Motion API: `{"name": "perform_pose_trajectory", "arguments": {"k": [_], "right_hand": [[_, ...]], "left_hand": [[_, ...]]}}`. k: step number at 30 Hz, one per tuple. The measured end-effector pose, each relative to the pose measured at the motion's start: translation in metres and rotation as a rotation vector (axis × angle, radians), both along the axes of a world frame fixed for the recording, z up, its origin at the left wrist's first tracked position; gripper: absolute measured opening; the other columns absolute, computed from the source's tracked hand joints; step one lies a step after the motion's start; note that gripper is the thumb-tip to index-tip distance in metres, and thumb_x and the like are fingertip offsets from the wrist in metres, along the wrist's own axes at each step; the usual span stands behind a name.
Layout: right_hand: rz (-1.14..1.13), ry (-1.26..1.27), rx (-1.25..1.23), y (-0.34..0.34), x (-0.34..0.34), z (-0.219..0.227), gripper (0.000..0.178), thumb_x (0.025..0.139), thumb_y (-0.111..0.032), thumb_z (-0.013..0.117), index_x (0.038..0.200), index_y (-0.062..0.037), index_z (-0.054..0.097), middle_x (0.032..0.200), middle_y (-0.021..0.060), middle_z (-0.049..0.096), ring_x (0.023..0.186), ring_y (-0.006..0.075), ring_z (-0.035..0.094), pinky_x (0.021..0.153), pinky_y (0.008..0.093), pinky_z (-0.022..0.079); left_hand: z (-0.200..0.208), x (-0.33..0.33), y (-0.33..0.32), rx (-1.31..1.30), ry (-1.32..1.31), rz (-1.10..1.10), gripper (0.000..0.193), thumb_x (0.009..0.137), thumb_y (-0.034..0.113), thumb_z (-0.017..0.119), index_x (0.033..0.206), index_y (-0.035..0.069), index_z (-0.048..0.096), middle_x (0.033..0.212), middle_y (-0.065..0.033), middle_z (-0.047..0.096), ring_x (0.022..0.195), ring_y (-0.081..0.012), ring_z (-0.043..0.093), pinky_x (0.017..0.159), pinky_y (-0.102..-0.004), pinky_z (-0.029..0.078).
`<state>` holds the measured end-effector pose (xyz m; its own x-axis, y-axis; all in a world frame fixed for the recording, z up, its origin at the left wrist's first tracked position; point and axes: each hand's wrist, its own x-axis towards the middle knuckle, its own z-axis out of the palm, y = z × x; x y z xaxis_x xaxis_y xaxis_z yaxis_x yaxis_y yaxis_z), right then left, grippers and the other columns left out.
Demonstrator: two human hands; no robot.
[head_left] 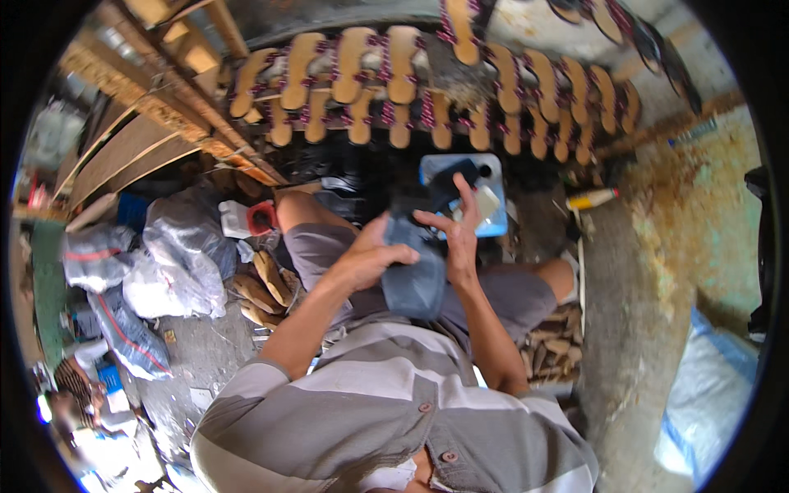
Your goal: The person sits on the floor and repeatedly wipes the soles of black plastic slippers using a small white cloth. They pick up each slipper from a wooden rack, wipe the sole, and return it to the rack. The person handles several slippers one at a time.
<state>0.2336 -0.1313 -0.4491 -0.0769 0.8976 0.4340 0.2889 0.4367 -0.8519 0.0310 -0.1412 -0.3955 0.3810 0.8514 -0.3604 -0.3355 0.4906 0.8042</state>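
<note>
My left hand grips a dark blue-grey shoe sole above my lap, with the thumb lying across its upper face. The sole is slightly blurred by motion. At its far right edge is my right hand, fingers apart, one pointing away from me and another reaching left toward the sole. Whether that fingertip touches the sole I cannot tell. Just beyond the right hand, a dark flat piece and a pale block are on a blue-and-white container.
Two rows of tan sandals with dark red straps line the far side. Wooden shoe lasts lie left of my knee, more at the right. Plastic bags are piled left. A yellow bottle lies at the right. Another person is at lower left.
</note>
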Motion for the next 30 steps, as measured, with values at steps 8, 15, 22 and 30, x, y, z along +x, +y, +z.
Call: {"name": "perform_pose_trajectory", "arguments": {"k": [8,15,22,30], "right_hand": [[0.040,-0.043,0.131,0.014,-0.032,-0.005,0.051,0.106,-0.046,0.042,0.109,-0.0131,0.081,0.162,0.0196,0.032,0.149,0.0368,0.030,0.120,0.0496,0.022],[0.416,0.495,-0.347,0.005,-0.086,-0.020,0.054,0.104,-0.039,0.043,0.101,0.0047,0.074,0.161,0.0159,0.038,0.142,0.0210,0.041,0.120,0.0374,0.024],[0.529,0.534,-0.466,0.001,-0.096,0.014,0.068,0.101,-0.044,0.041,0.149,0.0040,0.045,0.165,0.0106,0.035,0.150,0.0205,0.032,0.121,0.0426,0.019],[0.265,0.134,0.072,0.016,-0.073,0.008,0.053,0.103,-0.046,0.042,0.101,-0.0098,0.081,0.163,0.0188,0.030,0.150,0.0358,0.024,0.121,0.0494,0.019]], "left_hand": [[0.002,-0.026,-0.022,0.168,0.029,0.046,0.062,0.077,0.000,0.070,0.136,0.003,0.052,0.111,-0.0029,0.063,0.101,-0.0122,0.060,0.091,-0.0295,0.052],[-0.001,-0.056,-0.036,0.254,-0.030,0.224,0.071,0.077,-0.001,0.069,0.144,0.005,0.045,0.119,-0.0020,0.059,0.112,-0.0116,0.056,0.098,-0.0285,0.048],[0.010,-0.090,-0.038,0.164,0.131,0.454,0.101,0.077,0.011,0.084,0.155,-0.010,0.024,0.147,-0.0184,0.048,0.139,-0.0250,0.044,0.117,-0.0341,0.034],[0.016,-0.080,-0.008,0.249,0.086,0.441,0.080,0.074,-0.004,0.080,0.144,-0.001,0.041,0.121,-0.0085,0.063,0.105,-0.0160,0.064,0.095,-0.0331,0.055]]}}
